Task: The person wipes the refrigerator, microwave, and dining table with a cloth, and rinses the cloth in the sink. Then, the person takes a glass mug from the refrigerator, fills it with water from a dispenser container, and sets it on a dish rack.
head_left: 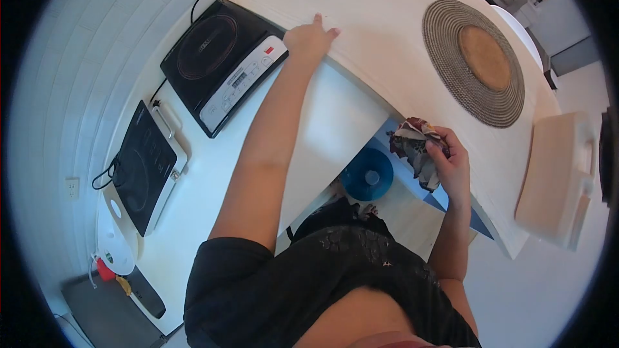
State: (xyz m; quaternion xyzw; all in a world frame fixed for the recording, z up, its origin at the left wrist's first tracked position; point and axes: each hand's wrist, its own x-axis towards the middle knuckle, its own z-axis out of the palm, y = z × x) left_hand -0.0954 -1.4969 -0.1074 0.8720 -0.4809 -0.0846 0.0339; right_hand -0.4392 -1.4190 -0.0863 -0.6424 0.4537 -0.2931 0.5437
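My left hand (309,40) reaches forward over the white counter (380,32), beside the corner of a black induction cooker (206,45). Two of its fingertips stick out apart on the counter top, and I see nothing held in it. Near the counter's front edge, my right hand (452,164) is closed around a crumpled wrapper (418,151), dark red and silvery grey. The thumb presses on the wrapper's face. What the wrapper contains, if anything, is hidden.
A second black cooktop (145,167) leans at the left, with cords by the wall. A round woven placemat (445,51) lies on the counter, and a beige plastic container (551,180) stands at its right end. Below is a blue water jug (367,174).
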